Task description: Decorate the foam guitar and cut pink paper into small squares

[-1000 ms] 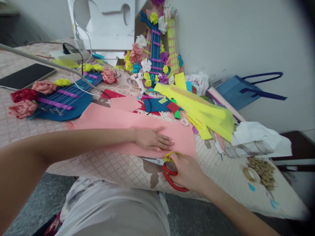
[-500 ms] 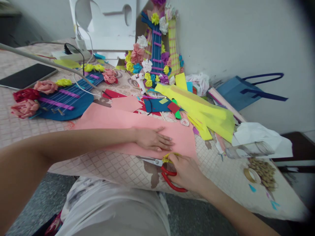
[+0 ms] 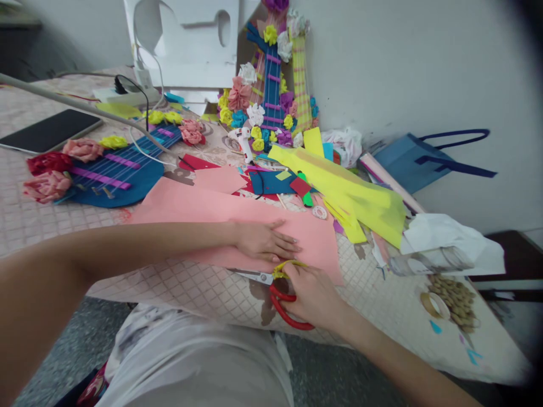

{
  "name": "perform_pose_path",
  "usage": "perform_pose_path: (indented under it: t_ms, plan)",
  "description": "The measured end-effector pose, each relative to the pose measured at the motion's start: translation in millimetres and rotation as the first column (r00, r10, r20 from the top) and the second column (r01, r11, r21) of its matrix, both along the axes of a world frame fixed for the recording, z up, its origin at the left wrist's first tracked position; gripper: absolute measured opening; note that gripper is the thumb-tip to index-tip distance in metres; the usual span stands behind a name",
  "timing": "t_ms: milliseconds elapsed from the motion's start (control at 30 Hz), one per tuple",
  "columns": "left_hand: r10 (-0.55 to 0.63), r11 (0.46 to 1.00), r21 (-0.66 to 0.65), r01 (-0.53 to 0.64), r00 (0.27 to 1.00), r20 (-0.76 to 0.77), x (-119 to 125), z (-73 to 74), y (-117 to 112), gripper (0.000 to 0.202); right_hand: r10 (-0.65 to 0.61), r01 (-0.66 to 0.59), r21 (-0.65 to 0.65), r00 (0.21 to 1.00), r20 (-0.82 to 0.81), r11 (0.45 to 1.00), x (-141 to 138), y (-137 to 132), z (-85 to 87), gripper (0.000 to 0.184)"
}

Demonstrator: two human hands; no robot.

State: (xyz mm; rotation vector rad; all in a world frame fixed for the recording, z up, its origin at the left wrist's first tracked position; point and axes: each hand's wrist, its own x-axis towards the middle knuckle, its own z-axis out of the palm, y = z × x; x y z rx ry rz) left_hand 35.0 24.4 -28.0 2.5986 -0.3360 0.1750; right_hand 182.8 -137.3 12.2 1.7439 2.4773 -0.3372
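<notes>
A pink sheet (image 3: 203,209), felt or paper, lies across the table in front of me. My left hand (image 3: 267,240) rests flat on it with the fingers stretched out. Below that, my right hand (image 3: 311,291) grips a pair of scissors (image 3: 282,308) with red and yellow handles. The scissor blades point left along the sheet's near edge, and part of them is hidden under it. A smaller pink piece (image 3: 220,179) lies just beyond the sheet.
Yellow sheets (image 3: 352,192) and a white glue gun (image 3: 242,141) lie beyond. A blue guitar shape with paper flowers (image 3: 127,169) and a tablet (image 3: 51,130) are at left. On the right are a blue bag (image 3: 416,161), a clear jar (image 3: 432,261) and a tape roll (image 3: 435,305).
My right hand has moved slightly left with the scissors, and more of the blades is now under the sheet. My left hand stays in place on the sheet.
</notes>
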Motion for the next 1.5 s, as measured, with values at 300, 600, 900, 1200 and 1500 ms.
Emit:
perform_pose_path:
  t_ms: [300, 600, 900, 1200, 1500]
  plan:
    - [0.027, 0.999, -0.042, -0.031, 0.997, -0.072, 1, 3.6, -2, 0.045, 0.02, -0.02, 0.006, 0.999, 0.033, 1.0, 6, -4, 1.5, 0.032]
    - [0.06, 0.998, -0.027, -0.06, 0.998, 0.004, 15, -3.2, -4, 0.045, -0.044, 0.043, 0.012, 0.998, 0.042, 0.999, 30, -12, 9.6, 0.027]
    - [0.07, 0.998, 0.005, -0.07, 0.997, -0.044, 39, -0.6, -6, 0.046, -0.095, 0.094, 0.026, 0.993, 0.068, 0.995, 49, -18, 10.1, 0.026]
    - [0.183, 0.98, 0.089, -0.179, 0.982, -0.039, -27, 24.2, 1, 0.046, -0.069, 0.068, 0.02, 0.997, 0.038, 0.997, 45, -17, 5.9, 0.03]
    - [0.164, 0.983, 0.099, -0.157, 0.984, -0.071, -73, 13.3, 5, 0.048, -0.039, 0.04, -0.002, 0.998, 0.055, 0.999, 35, -11, 3.2, 0.029]
